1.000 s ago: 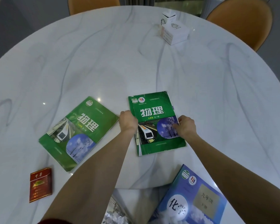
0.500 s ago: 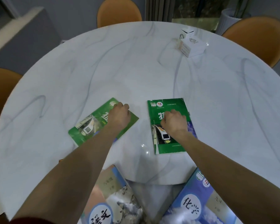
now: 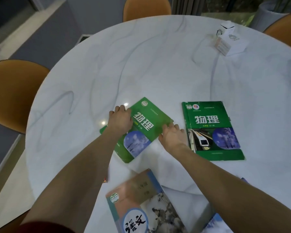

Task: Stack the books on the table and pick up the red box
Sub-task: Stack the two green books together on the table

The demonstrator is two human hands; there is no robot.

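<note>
Tilted green book (image 3: 141, 130), flat on the tabletop (image 3: 158, 68), gripped at opposite edges by the left hand (image 3: 120, 121) and right hand (image 3: 172, 137); second green book (image 3: 212, 130) lies just beside. Red box (barely visible under the left forearm) (image 3: 105, 180). Likely risk: the glossy cover slipping on lifting.

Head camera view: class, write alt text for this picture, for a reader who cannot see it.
Two bare hands, left hand and right hand, grip opposite edges of a tilted green physics textbook on a round white marble table. A second green physics textbook lies flat to its right, apart from it. A Chinese language textbook lies nearest the camera, and white boxes sit at the far edge.
</note>
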